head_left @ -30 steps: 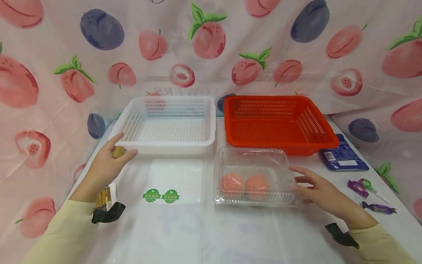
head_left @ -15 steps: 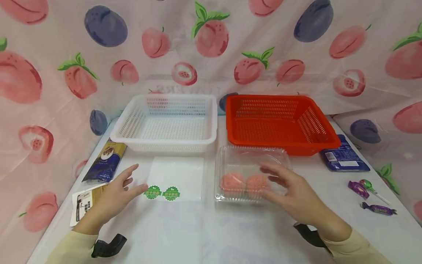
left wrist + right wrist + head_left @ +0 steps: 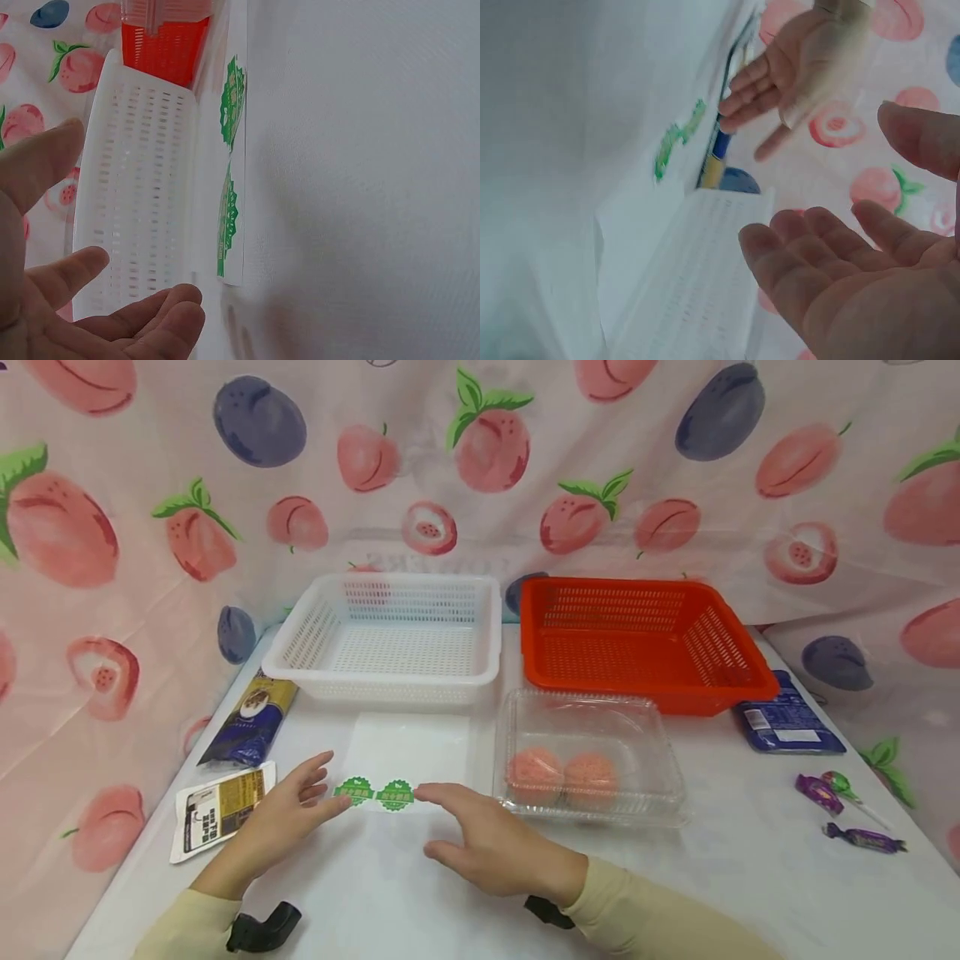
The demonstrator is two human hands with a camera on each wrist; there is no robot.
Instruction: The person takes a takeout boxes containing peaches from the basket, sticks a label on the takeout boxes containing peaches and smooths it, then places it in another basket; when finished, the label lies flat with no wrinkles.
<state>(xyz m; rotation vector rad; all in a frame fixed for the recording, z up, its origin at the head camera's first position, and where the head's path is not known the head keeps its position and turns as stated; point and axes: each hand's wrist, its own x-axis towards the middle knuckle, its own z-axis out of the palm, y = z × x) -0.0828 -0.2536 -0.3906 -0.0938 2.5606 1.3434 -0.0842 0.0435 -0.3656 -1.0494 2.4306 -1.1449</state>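
A white sheet [image 3: 408, 747] lies on the table with two green scalloped round stickers [image 3: 395, 795] along its near edge. My left hand [image 3: 288, 810] hovers by the left sticker, its fingers loosely bent and holding nothing. Beside the right sticker is my right hand [image 3: 502, 847], thumb and fingers spread apart, also holding nothing. In the left wrist view the green stickers [image 3: 229, 214] show edge-on beyond the left fingertips [image 3: 184, 319]. A clear plastic clamshell box [image 3: 637, 768] with two pink balls [image 3: 535, 775] inside stands right of the sheet, its lid down.
Behind the sheet stands a white basket [image 3: 382, 681], with a red basket [image 3: 622, 689] to its right. A blue and gold packet [image 3: 255, 714] and a white and gold packet [image 3: 221, 806] lie left. At right are a blue package [image 3: 791, 718], wrapped candies [image 3: 862, 838] and a lollipop [image 3: 840, 785].
My right hand has left the clamshell box's right side and come left to the stickers. My left hand has drawn back from the white basket toward the sheet's near edge.
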